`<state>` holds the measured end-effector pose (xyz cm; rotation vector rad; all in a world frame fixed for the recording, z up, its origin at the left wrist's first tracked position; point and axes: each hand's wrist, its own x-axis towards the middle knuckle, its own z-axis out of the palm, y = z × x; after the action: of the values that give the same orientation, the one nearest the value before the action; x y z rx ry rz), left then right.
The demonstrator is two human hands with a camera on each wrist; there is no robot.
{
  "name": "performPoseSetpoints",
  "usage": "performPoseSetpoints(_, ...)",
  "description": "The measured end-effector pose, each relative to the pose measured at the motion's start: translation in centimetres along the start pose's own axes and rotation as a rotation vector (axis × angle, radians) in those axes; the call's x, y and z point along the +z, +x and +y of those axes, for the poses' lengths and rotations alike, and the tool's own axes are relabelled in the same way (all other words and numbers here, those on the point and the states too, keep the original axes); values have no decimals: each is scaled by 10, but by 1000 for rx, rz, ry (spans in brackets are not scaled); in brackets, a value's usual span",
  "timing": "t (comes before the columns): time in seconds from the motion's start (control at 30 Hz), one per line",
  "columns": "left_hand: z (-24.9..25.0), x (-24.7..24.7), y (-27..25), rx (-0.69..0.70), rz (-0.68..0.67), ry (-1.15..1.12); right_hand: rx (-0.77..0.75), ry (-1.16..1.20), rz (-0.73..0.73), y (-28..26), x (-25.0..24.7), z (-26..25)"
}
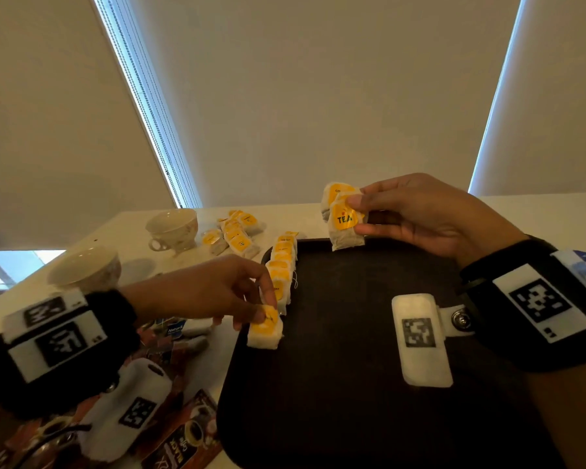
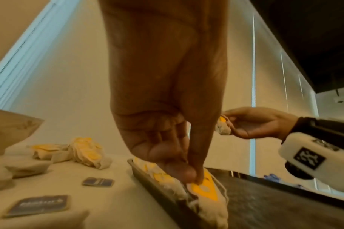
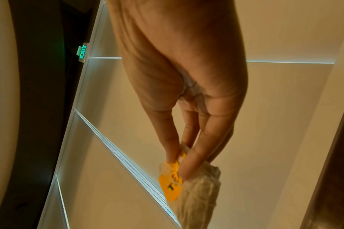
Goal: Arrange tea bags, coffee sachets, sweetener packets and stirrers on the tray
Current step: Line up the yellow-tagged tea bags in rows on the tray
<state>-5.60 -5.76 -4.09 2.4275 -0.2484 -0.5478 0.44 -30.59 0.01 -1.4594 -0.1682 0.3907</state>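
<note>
A dark tray [image 1: 352, 350] lies in front of me. Several tea bags [image 1: 283, 262] with yellow tags stand in a row along its left edge. At the near end of that row my left hand [image 1: 264, 313] pinches one tea bag [image 1: 265, 330] by its yellow tag [image 2: 206, 190], the bag resting on the tray just inside the rim [image 2: 157, 190]. My right hand [image 1: 356, 214] holds a small bunch of tea bags [image 1: 344, 220] in the air over the tray's far edge. In the right wrist view, thumb and fingers [image 3: 186, 162] pinch that bunch [image 3: 198, 193].
Two pale cups [image 1: 173, 228] [image 1: 85, 269] stand on the white table left of the tray. A loose pile of tea bags [image 1: 234, 235] lies beyond them. Blue sweetener packets [image 2: 39, 205] [image 2: 98, 182] and brown coffee sachets [image 1: 183, 431] lie at the near left.
</note>
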Motion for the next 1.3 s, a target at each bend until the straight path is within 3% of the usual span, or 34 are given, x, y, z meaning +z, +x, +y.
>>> performPoseSetpoints(0.1, -2, 2, 11, -10, 40, 37, 4, -7, -4, 0, 0, 0)
performPoseSetpoints(0.27, -3, 6, 22, 49, 246, 330, 10, -15, -8, 0, 0, -1)
performPoseSetpoints(0.6, -8, 6, 26, 37, 300, 357, 5, -11, -11, -1, -1, -1)
performPoseSetpoints(0.73, 0, 8, 19, 62, 369, 470, 11, -13, -14, -1, 0, -1)
performPoseSetpoints(0.8, 7, 8, 14, 117, 342, 538, 10, -12, -16, -1, -1, -1)
performPoseSetpoints(0.97, 15, 16, 9, 82, 71, 707, 10, -17, -31, 0, -1, 0)
performPoseSetpoints(1.3, 1, 13, 15, 78, 116, 699, 31, -12, -26, -1, 2, -1)
